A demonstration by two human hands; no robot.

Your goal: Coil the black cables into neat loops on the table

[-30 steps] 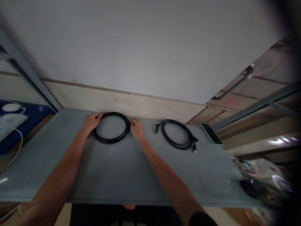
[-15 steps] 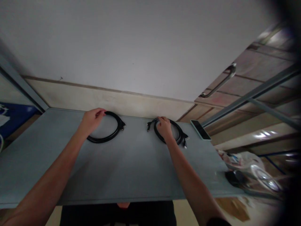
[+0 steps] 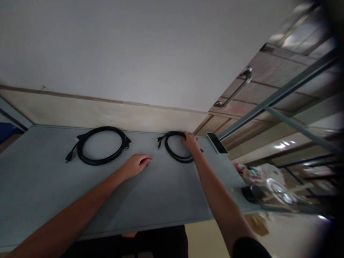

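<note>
Two black cables lie coiled on the grey table. The left coil [image 3: 100,162] rests by itself near the back edge, its plug ends sticking out on both sides. Between the coils, nearer to me, my left hand [image 3: 135,165] hovers low over the table with nothing in it, fingers loosely bent and a gap showing between index finger and thumb. My right hand [image 3: 191,144] grips the right side of the other coiled cable [image 3: 172,154]. The fingertips there are partly hidden, and the hand covers part of the loop. Plugs of this cable show at its left.
A phone with a pale case [image 3: 217,143] lies at the table's back right corner. Behind the table [image 3: 161,193] stands a white wall panel. A metal handle [image 3: 236,89] and grey frame bars [image 3: 285,96] are at right, with blurred clutter [image 3: 260,173] below.
My left hand has let go of the left coil and moved right, towards the other cable. My right hand has shifted to the right side of its coil. The view has turned slightly right.
</note>
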